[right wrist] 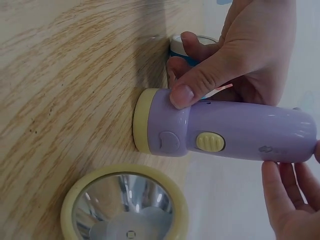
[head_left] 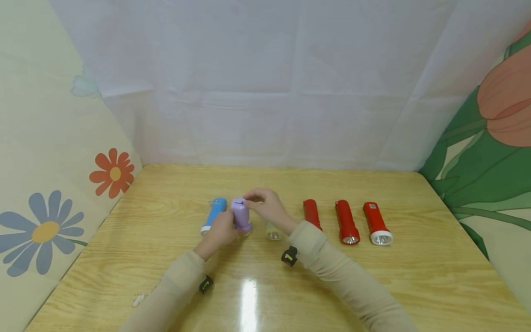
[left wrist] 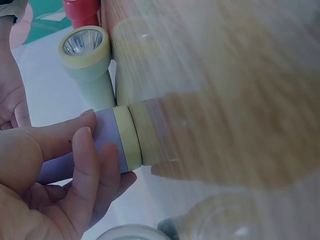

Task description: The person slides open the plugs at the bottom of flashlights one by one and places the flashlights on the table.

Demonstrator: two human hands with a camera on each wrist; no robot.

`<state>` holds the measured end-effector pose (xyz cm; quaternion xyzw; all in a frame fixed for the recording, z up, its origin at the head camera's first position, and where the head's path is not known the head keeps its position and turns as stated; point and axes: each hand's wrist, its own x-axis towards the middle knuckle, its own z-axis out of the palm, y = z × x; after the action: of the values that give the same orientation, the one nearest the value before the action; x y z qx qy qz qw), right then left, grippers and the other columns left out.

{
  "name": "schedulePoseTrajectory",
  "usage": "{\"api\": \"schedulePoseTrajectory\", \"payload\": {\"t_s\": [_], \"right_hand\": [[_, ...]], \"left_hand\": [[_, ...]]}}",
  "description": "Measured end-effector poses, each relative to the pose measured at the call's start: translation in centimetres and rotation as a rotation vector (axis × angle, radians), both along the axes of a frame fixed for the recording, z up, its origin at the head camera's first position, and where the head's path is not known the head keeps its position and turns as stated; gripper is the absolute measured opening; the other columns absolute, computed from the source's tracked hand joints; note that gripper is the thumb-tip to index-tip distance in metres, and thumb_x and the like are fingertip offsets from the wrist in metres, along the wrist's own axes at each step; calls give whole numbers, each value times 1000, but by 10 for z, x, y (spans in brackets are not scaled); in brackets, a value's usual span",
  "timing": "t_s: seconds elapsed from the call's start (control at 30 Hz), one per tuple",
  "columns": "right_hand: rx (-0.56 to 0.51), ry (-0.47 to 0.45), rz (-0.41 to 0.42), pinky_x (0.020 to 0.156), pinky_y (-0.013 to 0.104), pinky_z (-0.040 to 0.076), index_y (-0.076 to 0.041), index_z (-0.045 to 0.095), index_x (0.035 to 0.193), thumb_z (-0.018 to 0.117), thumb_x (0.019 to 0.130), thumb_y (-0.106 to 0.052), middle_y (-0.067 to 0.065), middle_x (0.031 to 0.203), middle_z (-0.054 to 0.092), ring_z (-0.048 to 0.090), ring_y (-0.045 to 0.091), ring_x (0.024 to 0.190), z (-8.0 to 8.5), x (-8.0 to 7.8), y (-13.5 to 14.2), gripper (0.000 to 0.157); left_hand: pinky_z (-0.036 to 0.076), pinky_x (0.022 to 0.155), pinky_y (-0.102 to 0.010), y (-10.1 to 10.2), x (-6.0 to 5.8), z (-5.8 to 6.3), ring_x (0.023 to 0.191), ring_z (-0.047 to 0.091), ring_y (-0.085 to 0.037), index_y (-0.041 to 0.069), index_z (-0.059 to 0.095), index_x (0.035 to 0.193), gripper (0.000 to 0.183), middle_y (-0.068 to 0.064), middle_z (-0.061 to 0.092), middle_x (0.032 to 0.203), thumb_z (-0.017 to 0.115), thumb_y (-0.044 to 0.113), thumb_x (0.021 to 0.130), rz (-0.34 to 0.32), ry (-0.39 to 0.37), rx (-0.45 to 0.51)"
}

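A purple flashlight [head_left: 241,216] with a pale yellow rim stands upright on the wooden table, lens end down. My left hand [head_left: 220,230] grips it low, near the wide head; in the right wrist view the left thumb [right wrist: 182,96] lies along that head, by the yellow switch [right wrist: 210,142]. Up at the tail end, my right hand [head_left: 269,210] pinches the flashlight with its fingertips. Just left of it lies a blue flashlight [head_left: 216,211], partly behind the left hand. A pale green flashlight [left wrist: 95,85] with a yellow rim lies on the right, mostly under the right hand in the head view.
Farther right lie three red flashlights: one [head_left: 311,213] partly hidden by the right wrist, another [head_left: 345,219], and one with a white rim [head_left: 374,217]. A small white object [head_left: 138,299] is near the left forearm. A white cloth [head_left: 265,92] hangs behind the table.
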<state>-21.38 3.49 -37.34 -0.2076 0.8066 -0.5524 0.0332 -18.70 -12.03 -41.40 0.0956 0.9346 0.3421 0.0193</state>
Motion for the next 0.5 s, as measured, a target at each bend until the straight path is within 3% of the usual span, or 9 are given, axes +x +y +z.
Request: {"api": "schedulePoseTrajectory", "payload": {"t_s": [0.5], "right_hand": [[-45,-203,-3,87,36,45,-4,65,103,64,85,-17,6,101,65,59,18,95,3,-2,0,22]], "left_hand": [[52,63,-34,2,2,0,72,61,-26,-10,54,101,45,-19,62,83,77,14,71,-2,41,1]]}}
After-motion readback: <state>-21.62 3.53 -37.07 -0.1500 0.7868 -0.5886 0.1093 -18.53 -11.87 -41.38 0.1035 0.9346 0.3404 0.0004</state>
